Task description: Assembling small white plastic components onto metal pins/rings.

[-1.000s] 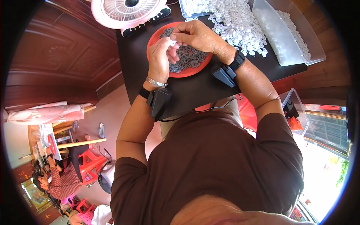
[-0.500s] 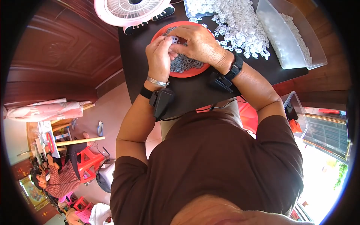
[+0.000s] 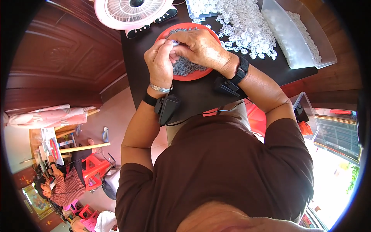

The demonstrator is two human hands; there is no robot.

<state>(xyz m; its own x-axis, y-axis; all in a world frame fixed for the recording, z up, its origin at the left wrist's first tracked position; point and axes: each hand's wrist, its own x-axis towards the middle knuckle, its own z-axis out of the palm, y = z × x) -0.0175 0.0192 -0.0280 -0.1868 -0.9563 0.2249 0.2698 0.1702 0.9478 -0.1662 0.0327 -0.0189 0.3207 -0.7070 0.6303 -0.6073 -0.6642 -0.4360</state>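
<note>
My left hand (image 3: 159, 63) and my right hand (image 3: 201, 46) meet above a round red tray (image 3: 191, 78). Both have their fingers pinched on a small white plastic piece (image 3: 175, 43), mostly covered by the fingertips. Many thin, small grey parts (image 3: 187, 67) lie in the tray under my hands; their exact kind is too small to tell. Beyond the right hand spreads a pile of small oval white plastic pieces (image 3: 251, 33) with holes in them.
A pink fan (image 3: 135, 11) stands at the table's far left. On the right, a translucent bin (image 3: 288, 38) holds more white pieces, and a shallow blue-edged container (image 3: 205, 15) sits at the back. The black table (image 3: 193, 96) ends near my body. Another person (image 3: 67, 185) sits far left.
Both hands have shifted slightly left and down, and the fingers have closed further over the white piece, which shows less now.
</note>
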